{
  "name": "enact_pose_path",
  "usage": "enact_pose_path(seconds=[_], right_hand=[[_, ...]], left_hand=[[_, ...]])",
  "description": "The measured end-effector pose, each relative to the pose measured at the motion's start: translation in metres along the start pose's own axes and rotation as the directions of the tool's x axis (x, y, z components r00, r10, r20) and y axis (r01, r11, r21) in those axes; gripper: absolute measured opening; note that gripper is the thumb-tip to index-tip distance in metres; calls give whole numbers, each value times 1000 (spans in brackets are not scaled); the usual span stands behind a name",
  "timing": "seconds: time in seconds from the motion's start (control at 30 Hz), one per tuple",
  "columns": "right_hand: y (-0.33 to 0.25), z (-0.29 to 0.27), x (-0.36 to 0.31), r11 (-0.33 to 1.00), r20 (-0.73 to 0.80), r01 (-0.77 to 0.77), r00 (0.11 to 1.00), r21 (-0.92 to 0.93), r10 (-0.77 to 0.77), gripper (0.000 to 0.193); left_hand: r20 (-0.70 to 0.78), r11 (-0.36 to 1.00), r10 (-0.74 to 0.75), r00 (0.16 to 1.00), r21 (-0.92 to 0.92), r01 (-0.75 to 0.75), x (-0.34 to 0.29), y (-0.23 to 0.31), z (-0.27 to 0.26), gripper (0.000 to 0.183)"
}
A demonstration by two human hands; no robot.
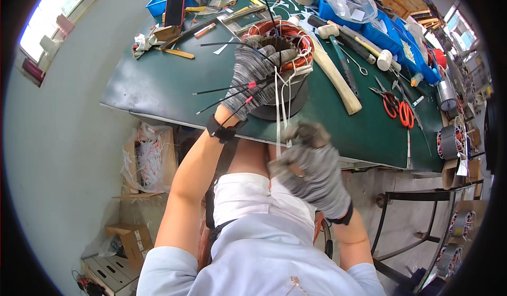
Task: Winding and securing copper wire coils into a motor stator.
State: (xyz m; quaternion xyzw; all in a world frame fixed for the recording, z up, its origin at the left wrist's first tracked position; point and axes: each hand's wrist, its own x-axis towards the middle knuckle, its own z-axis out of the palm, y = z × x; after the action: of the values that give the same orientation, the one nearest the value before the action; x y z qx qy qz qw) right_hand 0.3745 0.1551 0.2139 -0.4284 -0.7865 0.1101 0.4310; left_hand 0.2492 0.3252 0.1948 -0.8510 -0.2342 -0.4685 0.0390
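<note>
A motor stator (304,44) with copper windings stands on a round dark base at the front of the green table. My gloved left hand (252,66) is wrapped over its near-left rim, fingers reaching into the bore. Black lead wires (214,92), some with pink sleeves, stick out around that hand. From the stator's near side, white lacing cord (278,111) runs down toward me. My gloved right hand (314,174), smeared by motion, is closed on the cord below the table edge, near my lap; its exact grip is partly hidden.
Right of the stator lie a wooden wedge-shaped stick (338,79), a white-headed mallet (340,56) and orange-handled scissors (405,114). Blue bins (369,29) stand behind them. A phone (174,10) and wood strips are at the far left. A metal rack (417,196) stands at right.
</note>
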Motion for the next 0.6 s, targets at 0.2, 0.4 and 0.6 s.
enact_pose_path(seconds=[0.2, 0.4, 0.6], right_hand=[[-26, 8, 32, 935, 12, -57, 998, 350, 56, 21], [-37, 0, 40, 954, 148, -95, 987, 285, 54, 17], [-34, 9, 20, 967, 517, 197, 851, -161, -87, 28]], left_hand=[[-52, 999, 47, 998, 3, -47, 1, 1, 4, 38], [-10, 1000, 20, 1000, -7, -20, 6, 2, 2, 38], [31, 999, 15, 999, -30, -14, 2, 1, 1, 39]])
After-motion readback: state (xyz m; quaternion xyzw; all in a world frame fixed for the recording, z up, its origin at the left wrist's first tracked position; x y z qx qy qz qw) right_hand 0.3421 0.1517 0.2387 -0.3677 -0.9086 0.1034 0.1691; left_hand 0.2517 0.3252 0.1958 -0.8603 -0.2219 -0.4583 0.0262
